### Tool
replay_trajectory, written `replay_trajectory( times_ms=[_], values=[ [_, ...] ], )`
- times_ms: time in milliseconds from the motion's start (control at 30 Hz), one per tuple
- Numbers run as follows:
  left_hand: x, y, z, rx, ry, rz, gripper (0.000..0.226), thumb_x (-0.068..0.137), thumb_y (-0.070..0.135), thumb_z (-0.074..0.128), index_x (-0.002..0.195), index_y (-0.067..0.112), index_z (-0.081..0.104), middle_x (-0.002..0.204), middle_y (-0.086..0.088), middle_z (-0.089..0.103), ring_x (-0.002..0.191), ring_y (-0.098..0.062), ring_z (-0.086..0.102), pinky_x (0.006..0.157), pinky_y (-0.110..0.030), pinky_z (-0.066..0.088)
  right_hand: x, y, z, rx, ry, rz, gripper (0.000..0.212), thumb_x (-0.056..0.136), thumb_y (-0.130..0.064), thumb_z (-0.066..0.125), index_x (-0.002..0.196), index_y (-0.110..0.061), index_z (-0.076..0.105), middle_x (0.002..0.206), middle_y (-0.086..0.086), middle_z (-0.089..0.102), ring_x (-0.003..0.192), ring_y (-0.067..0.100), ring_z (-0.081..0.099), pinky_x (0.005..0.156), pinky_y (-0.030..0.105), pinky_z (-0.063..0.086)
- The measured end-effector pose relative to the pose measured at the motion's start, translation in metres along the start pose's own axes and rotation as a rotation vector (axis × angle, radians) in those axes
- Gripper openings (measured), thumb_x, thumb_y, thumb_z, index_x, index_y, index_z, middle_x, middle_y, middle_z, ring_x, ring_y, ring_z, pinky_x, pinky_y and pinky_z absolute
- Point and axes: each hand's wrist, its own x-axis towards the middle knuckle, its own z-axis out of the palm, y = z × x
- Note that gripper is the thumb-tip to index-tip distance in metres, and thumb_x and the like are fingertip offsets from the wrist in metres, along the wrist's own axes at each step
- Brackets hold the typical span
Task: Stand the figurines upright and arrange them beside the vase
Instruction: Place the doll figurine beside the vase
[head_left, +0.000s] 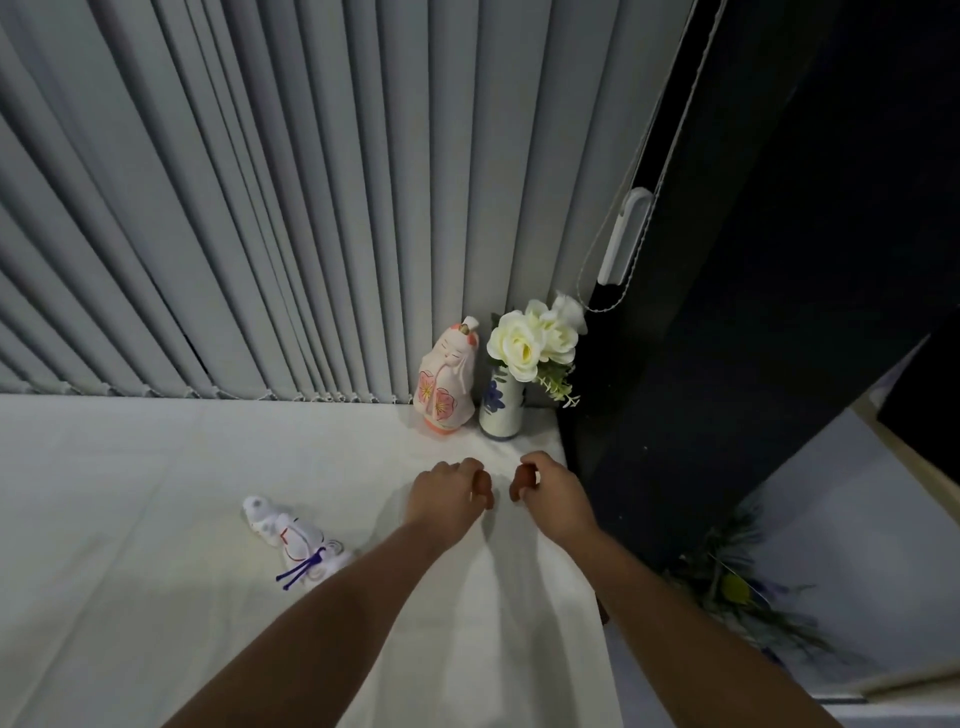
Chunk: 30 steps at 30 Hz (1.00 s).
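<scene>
A pink-and-white figurine stands upright just left of the white vase, which has blue flowers painted on it and holds white roses. A second, white figurine with purple cords lies on its side on the white cloth, to the lower left. My left hand and my right hand hover side by side in front of the vase, fingers curled, holding nothing. Neither hand touches a figurine.
The white cloth-covered surface runs left and toward me. Grey vertical blinds hang behind it. A dark panel with a blind cord stands right of the vase. A plant sits below the table's right edge.
</scene>
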Motion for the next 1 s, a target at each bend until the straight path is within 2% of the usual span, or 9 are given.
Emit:
replay_trajectory(
  times_ms=[167, 267, 533, 700, 867, 1000],
  values=[
    [0.030, 0.008, 0.017, -0.021, -0.022, -0.004, 0.031, 0.087, 0.031, 0.055, 0.115, 0.018, 0.056, 0.107, -0.010, 0.068, 0.101, -0.030, 0.060, 0.083, -0.039, 0.046, 0.022, 0.014, 0.009, -0.042, -0.026, 0.001, 0.030, 0.088, -0.004, 0.051, 0.115, -0.015, 0.054, 0.092, 0.004, 0.070, 0.087, 0.020, 0.063, 0.083, 0.034, 0.053],
    [0.042, 0.008, 0.024, -0.008, -0.044, 0.012, 0.029, 0.087, 0.028, 0.055, 0.114, 0.018, 0.057, 0.109, -0.009, 0.068, 0.103, -0.031, 0.059, 0.084, -0.039, 0.046, 0.029, 0.017, 0.010, -0.023, -0.034, 0.007, 0.029, 0.089, -0.002, 0.051, 0.116, -0.012, 0.055, 0.093, 0.006, 0.070, 0.088, 0.021, 0.064, 0.082, 0.031, 0.051],
    [0.050, 0.006, 0.032, -0.007, -0.052, 0.023, 0.031, 0.087, 0.023, 0.053, 0.118, 0.017, 0.056, 0.110, -0.008, 0.069, 0.106, -0.031, 0.058, 0.086, -0.039, 0.045, 0.030, 0.014, 0.003, -0.054, -0.066, -0.022, 0.030, 0.089, 0.003, 0.045, 0.116, -0.006, 0.055, 0.103, 0.014, 0.067, 0.097, 0.029, 0.061, 0.083, 0.034, 0.048],
    [0.051, 0.006, 0.030, -0.030, -0.073, 0.037, 0.029, 0.087, 0.021, 0.053, 0.115, 0.018, 0.059, 0.108, -0.008, 0.070, 0.105, -0.031, 0.059, 0.086, -0.039, 0.046, 0.030, 0.015, 0.002, -0.061, -0.090, -0.025, 0.031, 0.088, 0.004, 0.045, 0.115, -0.007, 0.056, 0.100, 0.011, 0.068, 0.094, 0.026, 0.062, 0.081, 0.032, 0.048],
    [0.051, 0.006, 0.029, -0.024, -0.084, 0.041, 0.031, 0.086, 0.022, 0.053, 0.117, 0.017, 0.058, 0.109, -0.009, 0.070, 0.105, -0.031, 0.059, 0.087, -0.039, 0.047, 0.031, 0.014, -0.001, -0.093, -0.101, -0.031, 0.028, 0.085, 0.005, 0.043, 0.106, -0.006, 0.057, 0.095, 0.011, 0.069, 0.092, 0.028, 0.063, 0.081, 0.038, 0.051],
    [0.049, 0.006, 0.030, -0.023, -0.101, 0.047, 0.033, 0.087, 0.022, 0.053, 0.119, 0.016, 0.057, 0.110, -0.011, 0.069, 0.106, -0.032, 0.058, 0.089, -0.040, 0.048, 0.031, 0.016, -0.001, -0.112, -0.111, -0.052, 0.029, 0.084, 0.006, 0.044, 0.106, -0.006, 0.058, 0.095, 0.011, 0.069, 0.091, 0.027, 0.063, 0.079, 0.035, 0.050]
  ],
)
